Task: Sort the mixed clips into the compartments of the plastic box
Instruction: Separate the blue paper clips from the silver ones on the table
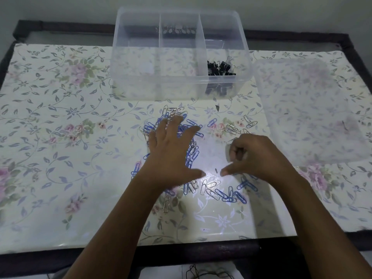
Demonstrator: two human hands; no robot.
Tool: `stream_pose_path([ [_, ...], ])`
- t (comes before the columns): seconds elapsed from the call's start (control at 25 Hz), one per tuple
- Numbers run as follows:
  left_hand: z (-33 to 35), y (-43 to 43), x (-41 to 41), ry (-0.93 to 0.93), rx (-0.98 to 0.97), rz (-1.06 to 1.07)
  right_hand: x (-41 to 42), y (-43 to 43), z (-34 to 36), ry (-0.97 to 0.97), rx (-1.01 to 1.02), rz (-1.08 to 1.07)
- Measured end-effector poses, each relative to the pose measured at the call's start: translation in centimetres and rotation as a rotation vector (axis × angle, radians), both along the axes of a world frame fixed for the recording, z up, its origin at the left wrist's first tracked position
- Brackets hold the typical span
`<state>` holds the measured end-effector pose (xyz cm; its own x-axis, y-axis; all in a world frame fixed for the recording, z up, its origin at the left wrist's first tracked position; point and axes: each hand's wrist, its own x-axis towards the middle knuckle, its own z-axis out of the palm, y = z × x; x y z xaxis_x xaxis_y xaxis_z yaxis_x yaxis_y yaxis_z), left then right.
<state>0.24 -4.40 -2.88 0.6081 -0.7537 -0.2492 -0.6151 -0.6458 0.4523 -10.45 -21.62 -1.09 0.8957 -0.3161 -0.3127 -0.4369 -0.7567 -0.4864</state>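
We see a big worktop [60, 137] with a flowery cover on it. At the back stands the clear plastic box [141, 85]. It has walls inside that split it into parts. Its see-through lid [302, 117] lies flat on the right, just beside the box.

Our left hand [171, 150] lies on the big pile of paper clips [192, 154] in the middle of the worktop, in front of the box. Its grip is open, with the fingers spread wide and flat on the clips. Our right hand [259, 156] is near it, with curled fingers and the thumb sticking out. We cannot tell if its grip holds a clip or nothing.

The black binder clips [220, 67] already sit in the right part of the box. Something dark shows in the back middle part, but it is too blurry to name.

The blue clips [229, 195] and silver clips [233, 128] are mixed up and lie all around both hands, not in the box yet.

What could go wrong? The clips look hooked together, so we think lifting one could drag a wrong colour along. A flat push could also slide clips off the near edge, which is close.
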Motion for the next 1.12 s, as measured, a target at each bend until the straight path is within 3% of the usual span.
stream_pose_path([
  [0.2,-0.1,-0.5,-1.1,-0.036,0.121,-0.101,0.0,1.6,0.8,0.256,-0.078,0.225],
  [0.4,-0.1,-0.9,-0.7,-0.077,-0.050,0.034,0.4,2.1,1.1,0.112,0.000,0.101],
  [0.52,-0.2,-0.8,-0.2,-0.081,-0.129,0.122,0.7,3.0,0.4,0.112,-0.032,0.165],
  [0.72,-0.1,-0.6,0.4,-0.073,-0.136,0.184,0.5,1.4,0.4,0.029,-0.047,0.030],
  [0.92,0.1,-0.6,0.2,-0.047,-0.126,0.174,0.9,3.3,0.2,0.120,-0.059,0.250],
  [1.12,0.5,-0.4,0.3,-0.042,-0.165,0.236,0.6,1.3,0.1,-0.100,-0.130,-0.002],
])
